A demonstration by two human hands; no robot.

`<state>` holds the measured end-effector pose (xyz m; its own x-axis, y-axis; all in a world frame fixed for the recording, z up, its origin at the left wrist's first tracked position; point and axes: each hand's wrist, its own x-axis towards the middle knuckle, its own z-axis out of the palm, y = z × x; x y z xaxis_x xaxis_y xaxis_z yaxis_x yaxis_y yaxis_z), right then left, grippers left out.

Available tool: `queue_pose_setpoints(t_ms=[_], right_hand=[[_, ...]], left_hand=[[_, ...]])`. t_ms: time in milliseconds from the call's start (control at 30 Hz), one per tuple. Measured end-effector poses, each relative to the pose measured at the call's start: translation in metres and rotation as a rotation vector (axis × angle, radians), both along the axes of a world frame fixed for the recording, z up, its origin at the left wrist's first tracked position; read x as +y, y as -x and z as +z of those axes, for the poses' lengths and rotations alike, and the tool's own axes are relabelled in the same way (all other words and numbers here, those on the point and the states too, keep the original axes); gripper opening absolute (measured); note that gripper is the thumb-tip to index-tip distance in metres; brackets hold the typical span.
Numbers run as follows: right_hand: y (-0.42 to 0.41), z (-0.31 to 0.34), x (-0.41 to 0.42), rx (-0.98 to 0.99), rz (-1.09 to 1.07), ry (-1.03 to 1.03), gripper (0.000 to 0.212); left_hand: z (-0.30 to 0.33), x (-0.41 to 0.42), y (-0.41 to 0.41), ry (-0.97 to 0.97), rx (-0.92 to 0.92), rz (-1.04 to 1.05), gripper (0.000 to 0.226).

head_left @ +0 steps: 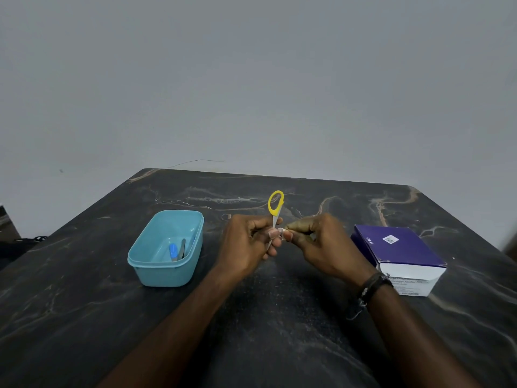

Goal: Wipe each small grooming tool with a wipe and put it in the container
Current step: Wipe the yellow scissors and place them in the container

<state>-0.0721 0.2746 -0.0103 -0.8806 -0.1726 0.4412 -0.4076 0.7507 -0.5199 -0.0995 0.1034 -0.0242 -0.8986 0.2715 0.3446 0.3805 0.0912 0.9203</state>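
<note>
Above the dark marbled worktop [279, 317], small yellow-handled metal scissors [275, 211] are held upright in the left hand's [246, 247] grip. A small white wipe [280, 231] is pinched against them by the right hand [321, 245]. Just left, other tools lie in the light blue plastic container [145, 259].

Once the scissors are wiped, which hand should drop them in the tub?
Left, probably. The left hand already grips the scissors, and the blue container sits on its side. The right hand pinches the wipe.
</note>
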Motion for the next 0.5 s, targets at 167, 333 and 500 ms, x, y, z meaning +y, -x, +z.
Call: queue_pose_setpoints(t_ms=[167,333,500], right_hand=[[-0.0028,0.0004,-0.0006,-0.023,0.006,0.0,0.018],[-0.0064,0.0026,-0.0068,-0.069,0.056,0.076,0.015],[-0.0043,0.0002,-0.0068,-0.115,0.012,0.236,0.016]], left_hand=[[-0.0026,-0.0013,0.0012,0.025,-0.003,-0.028,0.016],[-0.0032,-0.0041,0.0025,0.027,-0.036,-0.098,0.017],[-0.0015,-0.0025,0.0015,-0.043,-0.085,-0.132,0.017]])
